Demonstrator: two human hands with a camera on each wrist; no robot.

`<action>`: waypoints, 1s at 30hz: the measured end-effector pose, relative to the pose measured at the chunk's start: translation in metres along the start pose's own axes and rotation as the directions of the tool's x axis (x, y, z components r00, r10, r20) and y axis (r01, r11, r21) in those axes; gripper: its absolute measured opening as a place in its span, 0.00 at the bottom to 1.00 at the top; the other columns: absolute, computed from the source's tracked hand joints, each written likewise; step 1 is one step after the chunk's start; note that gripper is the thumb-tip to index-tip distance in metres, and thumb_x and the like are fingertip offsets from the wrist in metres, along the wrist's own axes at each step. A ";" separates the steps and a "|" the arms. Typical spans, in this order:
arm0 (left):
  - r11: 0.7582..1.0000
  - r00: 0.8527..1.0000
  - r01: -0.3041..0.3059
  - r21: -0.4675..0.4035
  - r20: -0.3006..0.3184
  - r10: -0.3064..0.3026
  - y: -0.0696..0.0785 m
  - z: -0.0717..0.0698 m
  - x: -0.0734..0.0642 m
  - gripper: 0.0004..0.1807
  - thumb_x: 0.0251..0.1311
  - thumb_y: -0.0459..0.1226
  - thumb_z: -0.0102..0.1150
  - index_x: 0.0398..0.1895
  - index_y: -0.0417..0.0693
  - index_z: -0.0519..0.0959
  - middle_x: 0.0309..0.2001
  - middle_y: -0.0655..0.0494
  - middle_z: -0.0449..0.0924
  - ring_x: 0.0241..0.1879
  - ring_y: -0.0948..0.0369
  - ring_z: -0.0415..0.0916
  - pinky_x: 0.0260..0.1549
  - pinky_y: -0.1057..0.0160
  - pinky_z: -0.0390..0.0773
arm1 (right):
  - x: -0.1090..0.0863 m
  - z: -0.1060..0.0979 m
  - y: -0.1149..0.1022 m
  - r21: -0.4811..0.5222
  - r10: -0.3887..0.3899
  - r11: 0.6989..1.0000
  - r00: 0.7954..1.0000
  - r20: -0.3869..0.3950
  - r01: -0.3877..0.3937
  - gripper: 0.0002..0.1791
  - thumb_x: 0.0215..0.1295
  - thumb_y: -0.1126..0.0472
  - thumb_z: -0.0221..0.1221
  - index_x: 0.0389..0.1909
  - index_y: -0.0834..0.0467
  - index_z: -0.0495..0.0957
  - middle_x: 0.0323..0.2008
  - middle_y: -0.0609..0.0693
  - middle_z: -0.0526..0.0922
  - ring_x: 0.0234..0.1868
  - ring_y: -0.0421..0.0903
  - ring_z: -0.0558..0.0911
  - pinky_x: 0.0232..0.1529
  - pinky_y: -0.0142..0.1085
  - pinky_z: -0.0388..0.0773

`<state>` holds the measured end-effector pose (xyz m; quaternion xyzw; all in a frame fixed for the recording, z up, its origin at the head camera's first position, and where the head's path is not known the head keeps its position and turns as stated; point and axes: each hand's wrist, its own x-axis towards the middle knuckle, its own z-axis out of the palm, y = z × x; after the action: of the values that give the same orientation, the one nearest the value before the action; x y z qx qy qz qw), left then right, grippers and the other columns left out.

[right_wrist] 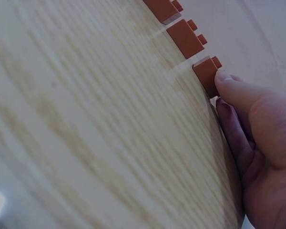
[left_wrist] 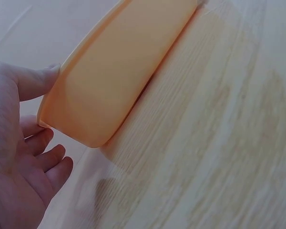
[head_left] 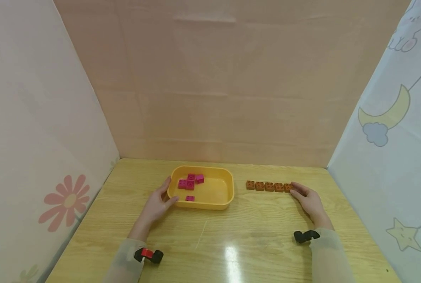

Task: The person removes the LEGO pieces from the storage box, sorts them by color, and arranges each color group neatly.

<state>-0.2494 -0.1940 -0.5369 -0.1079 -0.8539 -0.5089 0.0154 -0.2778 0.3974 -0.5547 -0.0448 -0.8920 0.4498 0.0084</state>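
Left wrist view: the upper edge crops the yellow tray (left_wrist: 105, 81), which hides the pink bricks (head_left: 190, 184). Right wrist view: the brown row (right_wrist: 185, 39) is likewise cropped. Head view: the right fingers (head_left: 300, 187) partly cover the end brick (head_left: 288, 188).

The tray (head_left: 215, 190) is of plain yellow colour. The small blocks (head_left: 182, 184) in it are deep pink, and the row of bricks (head_left: 269, 186) is orange-brown. The tabletop (head_left: 210, 232) is pale yellow, with a wood grain pattern. The back sheet (head_left: 217, 86) is plain peach-brown. The left sheet (head_left: 37, 98) is whitish, with a pink flower (head_left: 69, 200); the right sheet (head_left: 408, 173) is whitish too, with a yellow moon (head_left: 402, 106), a blue-grey cloud (head_left: 375, 133) and a yellow star (head_left: 404, 234).
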 end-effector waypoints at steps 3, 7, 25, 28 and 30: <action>1.000 1.000 0.001 0.009 -0.003 -0.001 0.000 0.000 -0.001 0.46 0.73 0.37 0.68 0.84 0.34 0.52 0.85 0.42 0.50 0.83 0.44 0.50 0.81 0.45 0.52 | 0.000 -0.001 0.000 0.001 0.004 1.000 1.000 -0.002 -0.004 0.37 0.82 0.43 0.58 0.82 0.59 0.65 0.75 0.68 0.70 0.73 0.67 0.71 0.72 0.63 0.69; 1.000 1.000 0.007 0.011 -0.005 -0.006 -0.001 0.000 -0.001 0.46 0.73 0.37 0.68 0.85 0.35 0.52 0.85 0.42 0.50 0.83 0.44 0.50 0.80 0.45 0.51 | 0.001 -0.001 0.003 -0.005 0.001 1.000 1.000 -0.002 -0.001 0.37 0.82 0.43 0.58 0.81 0.60 0.66 0.75 0.68 0.71 0.73 0.68 0.71 0.71 0.63 0.69; 0.999 1.000 0.014 0.031 -0.008 -0.013 -0.002 -0.001 -0.003 0.46 0.73 0.38 0.68 0.85 0.36 0.53 0.85 0.44 0.50 0.83 0.46 0.50 0.81 0.46 0.51 | -0.003 0.003 -0.002 0.020 0.010 1.000 0.999 -0.034 -0.009 0.39 0.80 0.40 0.59 0.81 0.60 0.66 0.75 0.65 0.72 0.71 0.54 0.76 0.70 0.44 0.75; 0.999 1.000 0.006 0.036 -0.011 -0.006 -0.002 0.000 -0.002 0.46 0.73 0.38 0.68 0.85 0.36 0.53 0.85 0.44 0.50 0.83 0.46 0.50 0.81 0.47 0.52 | -0.007 0.002 -0.002 0.037 0.009 0.999 0.997 -0.081 -0.006 0.39 0.79 0.41 0.60 0.81 0.60 0.67 0.75 0.62 0.73 0.61 0.31 0.78 0.58 0.22 0.75; 1.000 1.000 0.008 0.027 -0.011 -0.008 -0.002 0.000 -0.002 0.46 0.73 0.38 0.68 0.85 0.37 0.53 0.85 0.45 0.51 0.83 0.47 0.51 0.81 0.47 0.52 | -0.009 0.003 -0.002 0.067 0.010 0.998 0.994 -0.113 -0.002 0.38 0.79 0.43 0.61 0.80 0.60 0.68 0.73 0.61 0.75 0.54 0.21 0.76 0.51 0.15 0.71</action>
<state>-0.2480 -0.1948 -0.5386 -0.1015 -0.8611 -0.4978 0.0197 -0.2691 0.3935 -0.5548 -0.0727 -0.8743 0.4762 0.0591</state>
